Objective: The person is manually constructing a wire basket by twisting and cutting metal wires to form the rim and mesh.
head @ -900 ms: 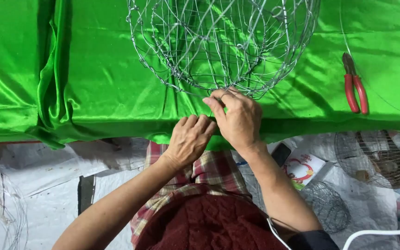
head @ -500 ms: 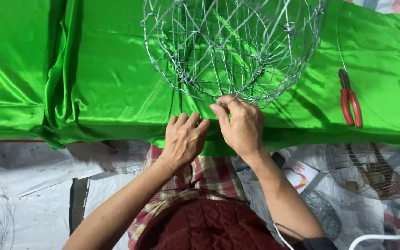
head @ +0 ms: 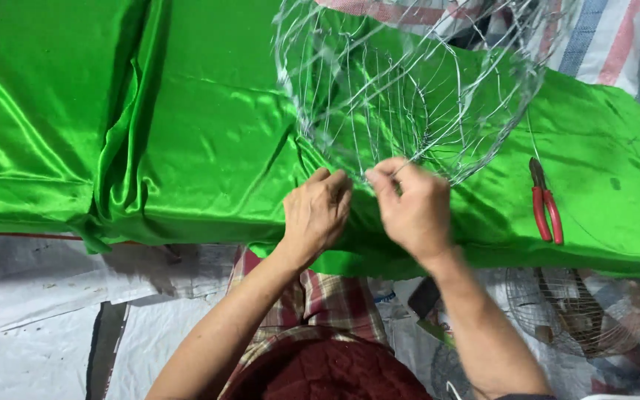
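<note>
A rounded wire frame (head: 409, 89) of thin silver wire rests on shiny green cloth (head: 150, 133). My left hand (head: 316, 211) lies on the cloth at the frame's near rim, fingers curled against the wire. Just to its right, my right hand (head: 412, 207) pinches a strand of wire at that same rim between thumb and fingers. The two hands are nearly touching. Red-handled pliers (head: 546, 204) lie on the cloth to the right of my right hand, apart from it.
The green cloth drapes over a table edge, with folds at the left. Below it lie white sheeting (head: 61, 318), a round wire fan guard (head: 579, 311) at the lower right and a striped tarp (head: 601, 37) at the top right.
The view has swung, so the frame and pliers sit more to the right and higher. Both hands stay at the frame's near rim; my right hand has shifted slightly along the wire.
</note>
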